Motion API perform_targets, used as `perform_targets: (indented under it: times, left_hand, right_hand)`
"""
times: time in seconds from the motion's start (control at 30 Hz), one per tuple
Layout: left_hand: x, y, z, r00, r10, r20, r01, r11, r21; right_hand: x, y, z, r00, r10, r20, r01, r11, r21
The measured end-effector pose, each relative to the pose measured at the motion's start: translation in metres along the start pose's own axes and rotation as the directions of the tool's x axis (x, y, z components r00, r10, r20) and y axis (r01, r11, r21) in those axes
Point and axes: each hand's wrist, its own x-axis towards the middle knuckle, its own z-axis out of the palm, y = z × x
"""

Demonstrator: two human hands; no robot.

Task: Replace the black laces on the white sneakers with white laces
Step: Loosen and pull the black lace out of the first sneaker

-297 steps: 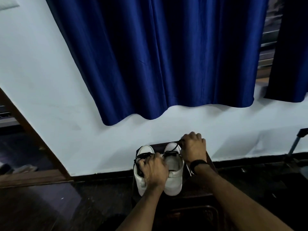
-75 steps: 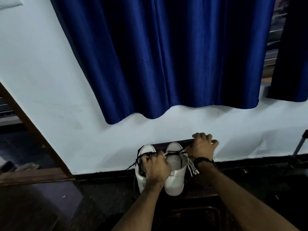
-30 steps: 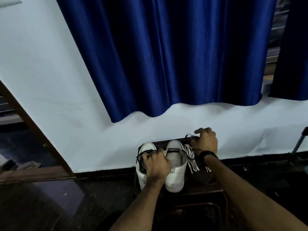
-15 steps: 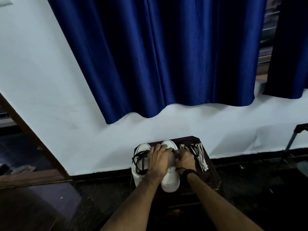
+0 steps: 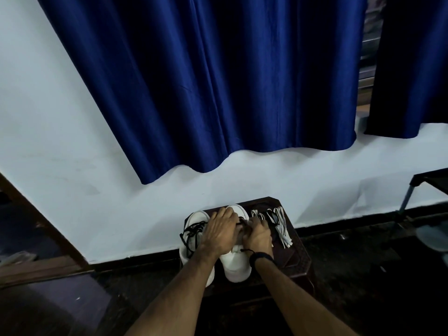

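We see both white sneakers (image 5: 236, 265) standing side by side on the dark desk (image 5: 297, 253), toes toward the wall. Our left hand (image 5: 221, 232) has stayed on the right sneaker, fingers curled over its lacing. Our right hand (image 5: 258, 235) has moved in from the desk's far edge and now pinches the black lace (image 5: 192, 232) there. The white laces (image 5: 278, 223) lie exposed just right of the sneakers.
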Motion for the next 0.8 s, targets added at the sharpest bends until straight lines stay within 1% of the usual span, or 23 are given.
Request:
perform_targets:
  times: [0.1,0.13,0.23,0.27,0.3,0.33,0.37,0.4,0.43,0.47,0.5,0.53,0.57,0.6,0.63,0.67,0.7,0.73,0.77,0.8]
  left_hand:
    - [-0.003,0.0,0.003,0.993,-0.049,-0.111,0.04,0.996,-0.081]
    - [-0.003,-0.001,0.002,0.993,-0.054,-0.102,0.045,0.996,-0.081]
    - [-0.002,0.0,-0.001,0.999,-0.017,0.03,0.018,1.0,-0.022]
    - [-0.002,0.0,0.0,0.999,-0.005,0.032,0.005,1.0,-0.02]
    - [-0.003,0.001,-0.001,1.0,-0.017,0.018,0.018,0.999,-0.047]
    - [-0.003,0.002,-0.001,0.998,-0.068,-0.015,0.066,0.991,-0.115]
    - [-0.002,0.001,0.0,0.988,-0.149,-0.048,0.136,0.97,-0.203]
    - [0.0,-0.002,-0.001,0.966,-0.257,-0.024,0.234,0.909,-0.346]
    - [0.003,-0.005,-0.005,0.93,-0.362,0.059,0.339,0.787,-0.515]
    - [0.005,-0.006,-0.01,0.885,-0.431,0.177,0.441,0.652,-0.617]
    - [0.007,-0.006,-0.014,0.856,-0.443,0.265,0.5,0.586,-0.637]
    - [0.007,-0.004,-0.018,0.853,-0.434,0.289,0.518,0.645,-0.562]
    - [0.006,-0.001,-0.02,0.867,-0.417,0.272,0.498,0.748,-0.44]
    - [0.006,0.0,-0.017,0.875,-0.411,0.255,0.478,0.815,-0.328]
    - [0.007,0.002,-0.016,0.874,-0.41,0.262,0.477,0.827,-0.298]
    - [0.009,0.002,-0.017,0.866,-0.403,0.297,0.493,0.787,-0.37]
    - [0.013,0.001,-0.019,0.859,-0.39,0.331,0.511,0.676,-0.532]
    - [0.016,-0.001,-0.024,0.847,-0.387,0.365,0.523,0.477,-0.706]
    - [0.018,-0.005,-0.029,0.821,-0.425,0.381,0.507,0.237,-0.829]
    - [0.018,-0.01,-0.036,0.774,-0.492,0.399,0.47,0.023,-0.882]
  right_hand:
    - [0.0,-0.001,0.0,0.999,0.034,-0.01,-0.034,0.999,0.027]
    - [0.0,0.0,0.001,0.999,0.032,-0.01,-0.032,0.999,0.035]
    - [0.001,0.001,0.001,1.0,0.03,-0.001,-0.03,0.999,0.04]
    - [0.001,0.001,0.001,1.0,0.029,0.001,-0.029,0.999,0.031]
    - [0.0,0.0,0.0,1.0,0.028,0.01,-0.028,0.999,0.022]
    - [0.0,0.0,-0.001,0.999,0.029,0.022,-0.029,1.0,0.013]
    - [-0.001,-0.002,-0.002,0.999,0.035,0.039,-0.035,0.999,0.001]
    - [-0.002,-0.002,-0.002,0.998,0.037,0.052,-0.037,0.999,-0.008]
    - [-0.001,-0.003,-0.002,0.997,0.039,0.06,-0.038,0.999,-0.017]
    - [-0.001,-0.002,-0.002,0.997,0.043,0.065,-0.041,0.999,-0.024]
    - [-0.001,-0.003,-0.003,0.996,0.049,0.069,-0.046,0.998,-0.031]
    - [-0.002,-0.004,-0.003,0.996,0.052,0.071,-0.049,0.998,-0.04]
    - [-0.003,-0.006,-0.004,0.996,0.052,0.072,-0.048,0.997,-0.053]
    - [-0.003,-0.006,-0.004,0.996,0.051,0.071,-0.046,0.997,-0.064]
    - [-0.004,-0.006,-0.004,0.996,0.052,0.074,-0.047,0.996,-0.072]
    - [-0.004,-0.006,-0.004,0.995,0.056,0.077,-0.05,0.996,-0.077]
    - [-0.004,-0.006,-0.005,0.995,0.058,0.082,-0.051,0.996,-0.078]
    - [-0.003,-0.005,-0.006,0.995,0.06,0.084,-0.053,0.995,-0.082]
    - [-0.003,-0.004,-0.007,0.994,0.064,0.083,-0.057,0.995,-0.083]
    - [-0.002,-0.003,-0.007,0.995,0.063,0.08,-0.056,0.995,-0.083]
